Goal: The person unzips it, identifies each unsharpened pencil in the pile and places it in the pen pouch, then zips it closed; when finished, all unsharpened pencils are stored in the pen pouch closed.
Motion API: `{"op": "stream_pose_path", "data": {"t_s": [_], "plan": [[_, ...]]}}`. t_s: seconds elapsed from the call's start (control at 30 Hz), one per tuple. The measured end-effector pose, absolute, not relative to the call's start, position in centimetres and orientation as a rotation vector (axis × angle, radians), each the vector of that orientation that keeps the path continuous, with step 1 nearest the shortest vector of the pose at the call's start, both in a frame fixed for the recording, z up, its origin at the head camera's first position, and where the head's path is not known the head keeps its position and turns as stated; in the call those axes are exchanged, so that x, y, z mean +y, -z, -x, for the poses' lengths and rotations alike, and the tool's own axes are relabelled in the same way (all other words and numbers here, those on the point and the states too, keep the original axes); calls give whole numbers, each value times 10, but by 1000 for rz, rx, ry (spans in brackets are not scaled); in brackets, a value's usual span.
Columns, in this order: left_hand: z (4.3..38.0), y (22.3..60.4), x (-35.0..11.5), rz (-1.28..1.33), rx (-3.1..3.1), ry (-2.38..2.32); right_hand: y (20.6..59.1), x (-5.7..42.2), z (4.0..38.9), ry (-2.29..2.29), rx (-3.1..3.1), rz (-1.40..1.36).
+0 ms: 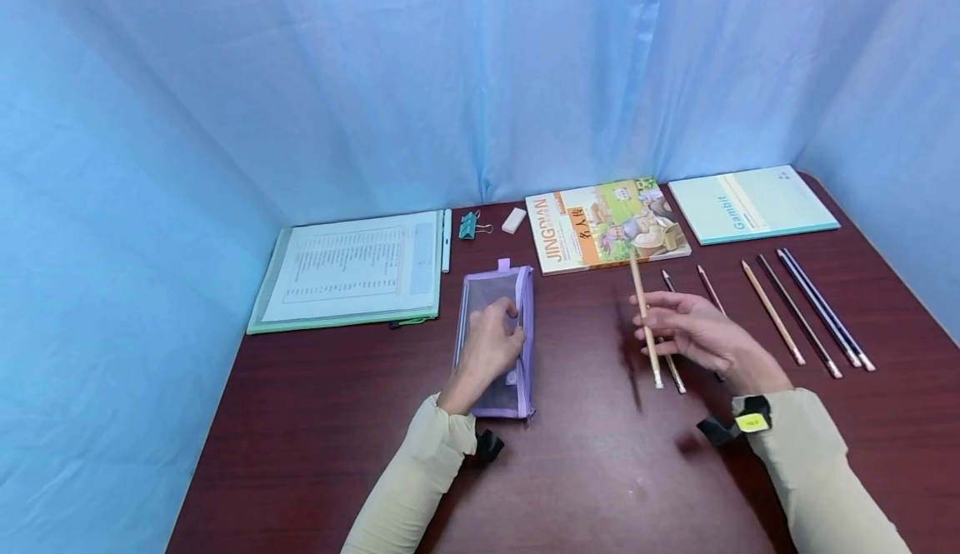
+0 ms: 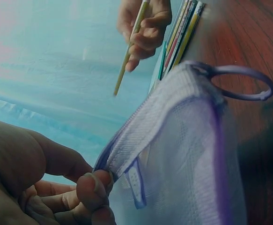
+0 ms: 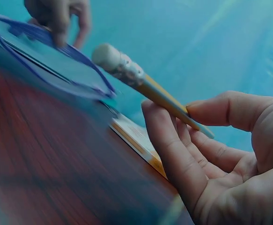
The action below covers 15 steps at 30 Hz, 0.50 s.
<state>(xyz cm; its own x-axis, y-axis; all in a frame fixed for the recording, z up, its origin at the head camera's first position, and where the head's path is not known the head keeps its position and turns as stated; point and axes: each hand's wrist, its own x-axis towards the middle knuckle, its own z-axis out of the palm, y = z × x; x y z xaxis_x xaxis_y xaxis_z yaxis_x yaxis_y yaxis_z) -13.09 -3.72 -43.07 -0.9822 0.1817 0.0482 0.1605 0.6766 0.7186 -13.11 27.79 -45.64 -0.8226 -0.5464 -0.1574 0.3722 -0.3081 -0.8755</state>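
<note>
My left hand (image 1: 491, 341) pinches the zipper edge of a purple mesh pencil case (image 1: 528, 308) lying on the table. In the left wrist view, thumb and fingertips grip the rim of the case (image 2: 183, 150), which is lifted there. To the right, my right hand (image 1: 701, 331) holds a yellow pencil (image 1: 642, 312) above the table. The right wrist view shows the pencil (image 3: 162, 97) between thumb and fingers, its white eraser end toward the camera. Two pencils lie partly hidden beneath the right hand, one of them a reddish pencil (image 1: 708, 286).
Farther right lie a natural-wood pencil (image 1: 772, 312), a black pencil (image 1: 799, 316) and two blue pencils (image 1: 825, 308). Along the back are a document folder (image 1: 348, 271), a white pen (image 1: 447, 242), teal binder clips (image 1: 468, 226), an eraser (image 1: 514, 221), a book (image 1: 607, 225) and a notebook (image 1: 753, 204).
</note>
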Motion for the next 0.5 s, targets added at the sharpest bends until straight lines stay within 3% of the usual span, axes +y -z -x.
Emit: {"op": "stream_pose_path", "data": {"t_s": [0.5], "plan": [[133,431,-38,-274,2869,-1201,466,158,147,1829,1572,106]]}}
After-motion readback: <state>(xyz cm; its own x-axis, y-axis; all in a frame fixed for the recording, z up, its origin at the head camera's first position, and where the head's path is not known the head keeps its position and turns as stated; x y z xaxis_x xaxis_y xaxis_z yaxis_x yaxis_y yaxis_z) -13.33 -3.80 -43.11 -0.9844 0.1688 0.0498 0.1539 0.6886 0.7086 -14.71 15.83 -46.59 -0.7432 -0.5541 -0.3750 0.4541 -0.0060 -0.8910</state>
